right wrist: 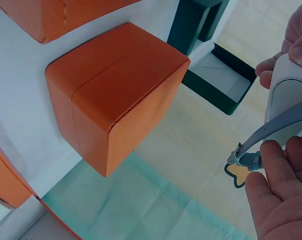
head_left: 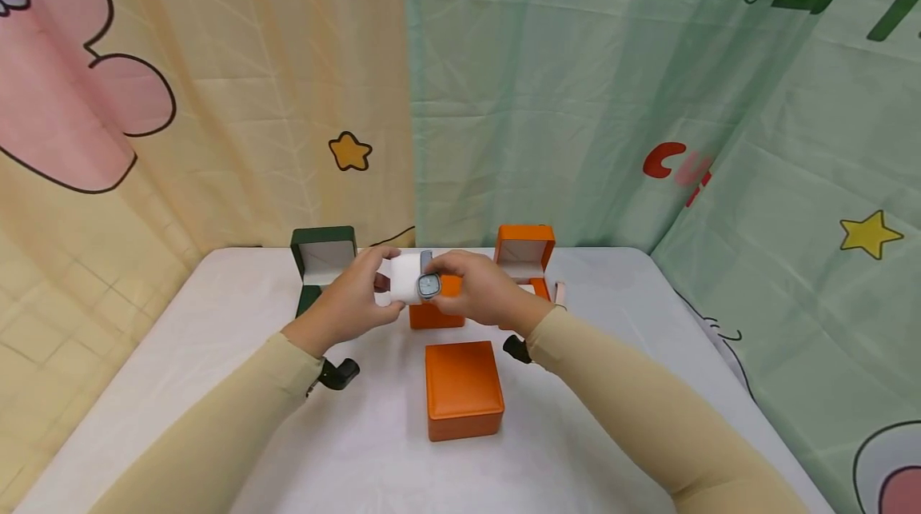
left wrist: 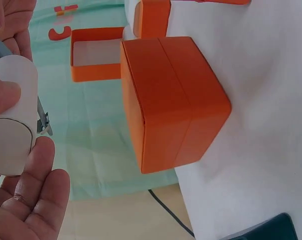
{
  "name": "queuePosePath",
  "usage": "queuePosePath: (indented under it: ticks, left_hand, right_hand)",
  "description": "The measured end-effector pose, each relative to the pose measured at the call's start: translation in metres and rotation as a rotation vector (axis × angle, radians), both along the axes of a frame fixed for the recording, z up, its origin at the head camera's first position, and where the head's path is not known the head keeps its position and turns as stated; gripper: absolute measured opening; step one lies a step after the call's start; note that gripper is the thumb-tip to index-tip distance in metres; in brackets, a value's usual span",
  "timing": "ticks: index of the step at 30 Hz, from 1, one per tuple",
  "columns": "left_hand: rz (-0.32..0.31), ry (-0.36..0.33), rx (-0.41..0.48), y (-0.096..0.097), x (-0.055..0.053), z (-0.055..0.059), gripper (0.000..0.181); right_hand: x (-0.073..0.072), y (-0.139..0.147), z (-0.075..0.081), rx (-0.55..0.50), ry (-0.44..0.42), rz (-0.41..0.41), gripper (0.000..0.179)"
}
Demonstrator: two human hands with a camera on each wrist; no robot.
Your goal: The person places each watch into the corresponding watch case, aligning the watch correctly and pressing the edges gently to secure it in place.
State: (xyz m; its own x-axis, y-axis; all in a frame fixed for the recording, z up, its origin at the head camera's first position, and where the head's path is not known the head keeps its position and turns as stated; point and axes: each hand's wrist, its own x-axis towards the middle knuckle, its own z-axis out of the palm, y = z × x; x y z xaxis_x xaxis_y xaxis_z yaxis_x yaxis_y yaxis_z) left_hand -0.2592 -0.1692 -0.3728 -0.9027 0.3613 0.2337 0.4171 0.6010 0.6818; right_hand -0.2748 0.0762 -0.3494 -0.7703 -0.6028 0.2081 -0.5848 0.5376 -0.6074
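Note:
A white watch pillow (head_left: pixel 405 279) is held up over the table in front of me. My left hand (head_left: pixel 344 302) grips its left end between thumb and fingers. At its right end is a wristwatch (head_left: pixel 428 285) with a pale square dial, which my right hand (head_left: pixel 489 288) pinches. In the right wrist view the grey strap (right wrist: pixel 278 124) arches beside the end of the pillow (right wrist: pixel 286 95), its metal clasp (right wrist: pixel 247 158) near the right fingertips. Behind the hands stands an orange box (head_left: pixel 436 317), partly covered by the right hand in the head view.
A closed orange box (head_left: pixel 464 386) sits nearer to me on the white table (head_left: pixel 345 450). Further back stand an opened green box (head_left: pixel 323 254) on the left and an opened orange box (head_left: pixel 525 250) on the right. Printed curtains (head_left: pixel 547 114) hang behind the table.

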Motion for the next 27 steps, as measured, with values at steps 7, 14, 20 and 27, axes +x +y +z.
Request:
queuePosePath:
  ticks: [7,14,20,27]
  left_hand:
    - [-0.006,0.001,0.011,0.006,0.001,0.002,0.079]
    - [-0.01,0.007,0.018,0.01,0.002,0.004,0.078]
    - [-0.006,0.007,0.017,0.012,0.002,0.004,0.076]
    - [-0.011,0.013,0.01,0.012,0.002,0.004,0.077]
  right_hand:
    - [0.003,0.005,-0.002,-0.064,-0.045,0.003,0.037]
    - [0.004,0.007,-0.003,-0.091,-0.056,0.003,0.036]
    - [0.005,0.007,-0.004,-0.117,-0.047,0.004,0.036]
    - [0.005,0.009,-0.004,-0.15,-0.062,0.007,0.038]
